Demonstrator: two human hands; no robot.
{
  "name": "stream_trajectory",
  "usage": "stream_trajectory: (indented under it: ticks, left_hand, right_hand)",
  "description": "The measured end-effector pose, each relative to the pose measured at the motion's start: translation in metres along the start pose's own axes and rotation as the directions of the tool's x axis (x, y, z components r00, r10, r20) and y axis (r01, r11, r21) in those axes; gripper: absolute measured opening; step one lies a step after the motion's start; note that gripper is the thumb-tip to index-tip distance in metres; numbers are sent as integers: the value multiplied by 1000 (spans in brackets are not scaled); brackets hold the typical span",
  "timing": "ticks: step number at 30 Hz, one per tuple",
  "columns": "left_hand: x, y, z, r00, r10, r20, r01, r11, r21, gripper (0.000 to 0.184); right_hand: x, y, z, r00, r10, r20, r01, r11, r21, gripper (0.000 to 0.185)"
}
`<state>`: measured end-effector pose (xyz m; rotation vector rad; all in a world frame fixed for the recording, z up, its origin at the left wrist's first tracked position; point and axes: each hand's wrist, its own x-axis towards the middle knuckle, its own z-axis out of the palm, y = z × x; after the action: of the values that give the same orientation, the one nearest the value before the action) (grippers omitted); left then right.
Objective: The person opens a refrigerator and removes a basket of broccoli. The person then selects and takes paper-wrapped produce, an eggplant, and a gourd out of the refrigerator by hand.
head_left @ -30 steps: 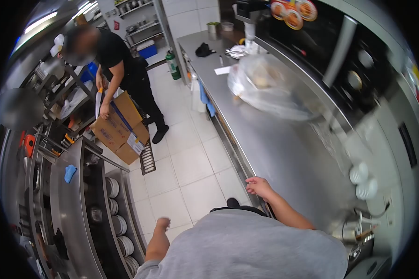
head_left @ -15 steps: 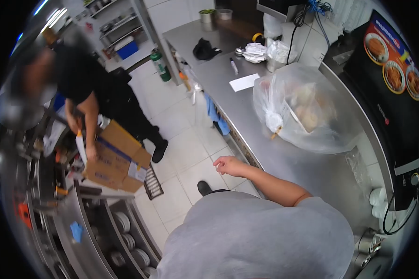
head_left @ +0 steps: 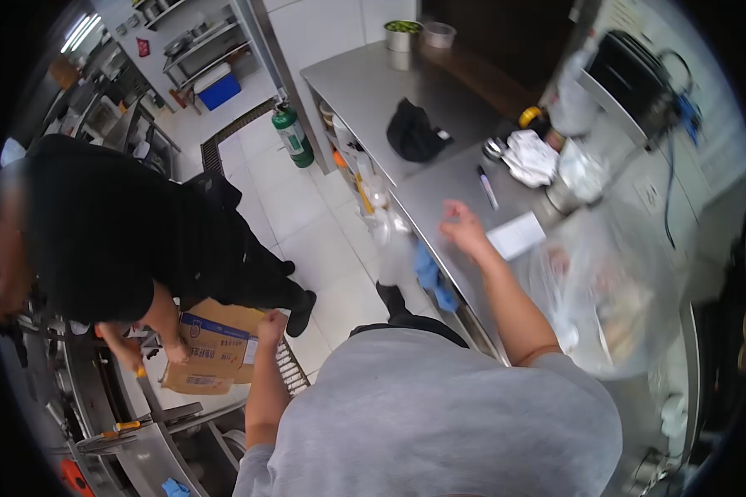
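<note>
Over the worktop [head_left: 348, 70], close to its aisle-side edge, we have our right hand [head_left: 464, 228] with the fingers loosely bent and nothing in the grasp; whether it touches the steel we cannot tell. Just beyond it lies a marker [head_left: 489, 189], its dark end towards the worktop's far edge, its long axis running roughly with the aisle-side edge. Beside our wrist a white card [head_left: 516, 235] lies with its long axis crossing the worktop. Our left hand [head_left: 271, 325] is curled near a cardboard box [head_left: 217, 352] off the worktop; we cannot tell whether it grips anything. A co-worker [head_left: 133, 224] in black has one hand on that box's printed side.
</note>
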<state>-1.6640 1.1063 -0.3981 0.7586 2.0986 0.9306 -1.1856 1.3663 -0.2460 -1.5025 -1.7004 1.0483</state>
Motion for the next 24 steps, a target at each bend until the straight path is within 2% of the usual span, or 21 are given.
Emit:
stream_trajectory:
  ticks: [2,3,4,5,7,9,10,11,12,13,14,15,16,17,18,19,20,21,22,23,24]
  left_hand:
    - [24,67,32,995,44,88,-26,980,-198,31]
    - [34,88,41,988,45,148,-15,981,-195,31]
    - [44,107,45,977,17,212,-7,999,-50,31]
    - [53,124,47,955,131,268,-160,983,92,29]
    - [61,167,42,954,147,262,-150,989,-10,27]
    - [80,179,28,980,114,166,-112,994,-19,26]
    - [88,183,22,988,96,122,-93,995,-27,26]
    - [97,188,13,993,42,112,-27,991,-127,27]
    - [111,191,5,995,26,97,-15,993,-114,27]
    - [124,195,-2,996,12,83,-4,995,-99,27]
    - [137,205,-8,996,27,80,-17,991,-132,27]
    - [149,220,-15,996,35,85,-21,987,-159,26]
    - [166,237,-23,995,53,89,-36,982,-188,26]
    - [179,252,-31,994,68,84,-52,982,-182,26]
    - [195,269,-37,993,91,71,-76,980,-185,26]
    - [212,288,-41,992,116,47,-105,974,-199,26]
    - [224,311,-50,991,131,23,-125,977,-174,26]
    - [234,327,-57,993,122,-2,-119,969,-217,26]
    - [241,340,-64,993,119,-11,-118,961,-252,26]
    - [250,348,-70,993,117,-21,-118,951,-286,26]
    - [257,354,-77,995,99,-13,-98,948,-302,27]
  right_hand:
    - [80,-23,4,988,-114,-101,99,985,-141,57]
    - [116,-38,7,974,-175,-142,143,967,-209,61]
    - [150,-47,14,972,-176,-155,124,947,-297,65]
    - [187,-54,20,967,-186,-174,108,918,-383,69]
    - [247,-62,34,990,-80,-119,24,912,-410,77]
    - [299,-57,60,991,11,-132,-77,858,-509,78]
    - [319,-53,76,988,95,-123,-147,826,-545,69]
    - [332,-57,93,990,79,-117,-133,796,-590,45]
    - [355,-42,121,994,17,-109,-55,934,-353,26]
    - [349,-77,148,983,-181,15,176,932,-317,25]
    - [348,-84,188,924,-344,164,378,880,-286,30]
    - [330,-121,220,876,-386,288,447,875,-187,31]
    - [326,-128,254,694,-587,416,695,697,-176,29]
    - [325,-153,274,542,-651,532,766,643,6,24]
    - [335,-158,298,379,-722,579,872,488,37,15]
    - [343,-170,308,372,-757,536,903,429,-21,7]
    - [367,-164,320,605,-586,539,767,612,-196,8]
    - [398,-145,337,793,-368,486,566,741,-362,10]
    - [433,-95,348,917,-202,345,384,688,-617,14]
    - [460,-43,352,986,-62,155,163,567,-808,19]
    - [468,-21,356,995,85,43,-6,512,-859,23]
